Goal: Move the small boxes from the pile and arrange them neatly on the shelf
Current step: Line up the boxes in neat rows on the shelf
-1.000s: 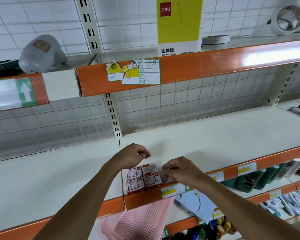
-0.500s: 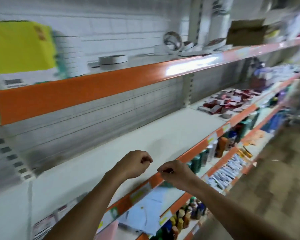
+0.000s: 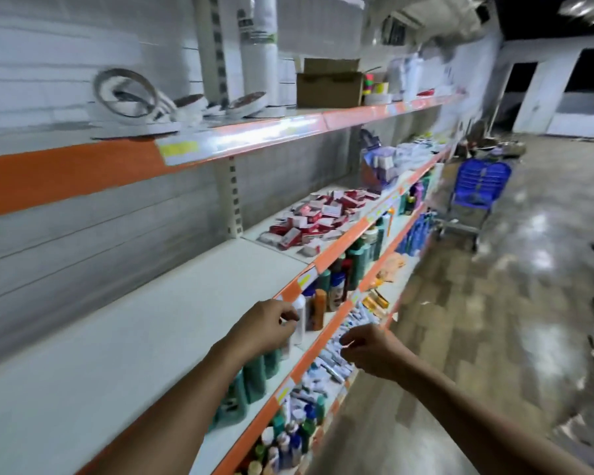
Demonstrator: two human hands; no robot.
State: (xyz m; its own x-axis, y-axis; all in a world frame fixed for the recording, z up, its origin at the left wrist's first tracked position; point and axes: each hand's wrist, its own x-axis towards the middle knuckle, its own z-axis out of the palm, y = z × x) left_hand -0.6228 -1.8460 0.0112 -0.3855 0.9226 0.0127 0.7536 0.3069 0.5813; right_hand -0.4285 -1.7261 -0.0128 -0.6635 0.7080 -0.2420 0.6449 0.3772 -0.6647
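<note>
A loose pile of small red and white boxes (image 3: 318, 219) lies on the white shelf (image 3: 158, 323), further along to the right past an upright post. My left hand (image 3: 266, 325) hovers at the shelf's orange front edge with its fingers curled and nothing in it. My right hand (image 3: 369, 347) hangs in front of the lower shelves, fingers also curled, holding nothing. Both hands are well short of the pile. The boxes set down earlier are out of view to the left.
Bottles (image 3: 323, 303) and tubes fill the lower shelves below my hands. Tape rolls (image 3: 127, 94) and a cardboard box (image 3: 328, 87) sit on the upper shelf. A blue basket on a trolley (image 3: 479, 181) stands in the aisle beyond the pile. Tiled floor lies to the right.
My view has swung right along the shelf, from the arranged boxes towards the pile. Both hands left the placed boxes and moved with me, holding nothing.
</note>
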